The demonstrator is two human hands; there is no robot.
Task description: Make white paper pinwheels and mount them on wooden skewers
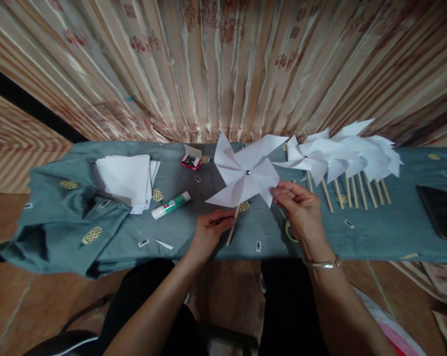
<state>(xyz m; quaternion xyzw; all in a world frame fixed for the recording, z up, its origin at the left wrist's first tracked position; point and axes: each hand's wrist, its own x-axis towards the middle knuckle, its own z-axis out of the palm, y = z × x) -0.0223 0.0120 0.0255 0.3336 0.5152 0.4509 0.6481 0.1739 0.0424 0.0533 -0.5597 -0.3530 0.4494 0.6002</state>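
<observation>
A white paper pinwheel with a shiny pin at its centre is held up in the middle of the view. My left hand grips its thin wooden stick between thumb and fingers. With thumb and fingertips, my right hand pinches the edge of the lower right blade. Partly hidden by that hand, scissors with a yellow-green handle lie on the cloth. To the right, several finished-looking pinwheels overlap in a row, their sticks pointing toward me.
A stack of white paper lies on the left of the cloth-covered table. Closer in are a glue stick, an open red box of pins and a paper scrap. A dark phone rests at the right; a curtain hangs behind.
</observation>
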